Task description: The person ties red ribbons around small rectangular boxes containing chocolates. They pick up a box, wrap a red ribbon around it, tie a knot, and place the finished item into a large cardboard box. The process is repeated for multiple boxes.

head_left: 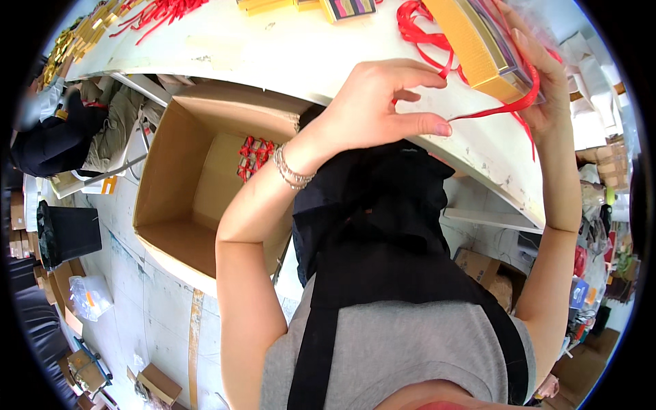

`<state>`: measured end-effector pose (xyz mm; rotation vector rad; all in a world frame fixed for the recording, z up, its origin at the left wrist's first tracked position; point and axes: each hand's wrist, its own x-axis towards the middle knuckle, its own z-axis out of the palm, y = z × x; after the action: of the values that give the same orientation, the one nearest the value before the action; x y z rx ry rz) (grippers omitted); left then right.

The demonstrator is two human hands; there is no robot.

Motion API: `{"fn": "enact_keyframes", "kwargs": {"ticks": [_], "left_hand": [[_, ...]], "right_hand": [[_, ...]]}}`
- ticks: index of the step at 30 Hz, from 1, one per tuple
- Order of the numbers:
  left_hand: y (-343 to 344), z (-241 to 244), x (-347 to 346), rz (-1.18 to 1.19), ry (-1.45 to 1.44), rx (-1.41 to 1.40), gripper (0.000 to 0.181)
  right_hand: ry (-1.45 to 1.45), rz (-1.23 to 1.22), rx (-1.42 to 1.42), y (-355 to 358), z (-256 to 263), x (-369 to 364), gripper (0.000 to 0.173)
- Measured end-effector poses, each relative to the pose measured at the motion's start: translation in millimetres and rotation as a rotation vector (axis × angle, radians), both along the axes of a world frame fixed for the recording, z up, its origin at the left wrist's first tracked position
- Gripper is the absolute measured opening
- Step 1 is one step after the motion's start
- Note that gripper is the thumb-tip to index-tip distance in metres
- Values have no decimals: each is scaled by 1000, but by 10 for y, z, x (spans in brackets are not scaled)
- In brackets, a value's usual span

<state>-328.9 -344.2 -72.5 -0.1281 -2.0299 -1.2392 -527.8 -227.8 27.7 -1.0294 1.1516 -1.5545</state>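
Observation:
My right hand (543,72) holds a gold cardboard box (474,56) with a clear window, above the table at the upper right. A red ribbon (528,100) passes around the box's end, and its narrow tail runs left to the thumb tip of my left hand (384,102). The fingers of my left hand are bent, with a bit of red at the fingertips; the thumb is near the ribbon's end, and whether it pinches the ribbon is hard to tell. More red ribbon (425,38) lies looped on the white table (287,56) behind the box.
An open cardboard carton (174,154) stands left below the table edge, holding several ribbon-tied boxes (253,154). Red ribbons (164,15) and gold boxes (84,43) lie at the table's far left. A person in dark clothes (56,128) sits at the left; a black bin (72,233) stands below.

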Motion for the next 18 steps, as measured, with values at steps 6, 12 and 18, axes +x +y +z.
{"fn": "enact_keyframes", "kwargs": {"ticks": [6, 12, 18], "left_hand": [[-12, -145, -38, 136, -29, -52, 41], [334, 28, 38, 287, 202, -106, 48], [580, -66, -44, 274, 247, -124, 22]], "right_hand": [[-15, -16, -31, -96, 36, 333, 49], [19, -29, 104, 119, 13, 51, 57], [27, 7, 138, 121, -22, 169, 59]]}}
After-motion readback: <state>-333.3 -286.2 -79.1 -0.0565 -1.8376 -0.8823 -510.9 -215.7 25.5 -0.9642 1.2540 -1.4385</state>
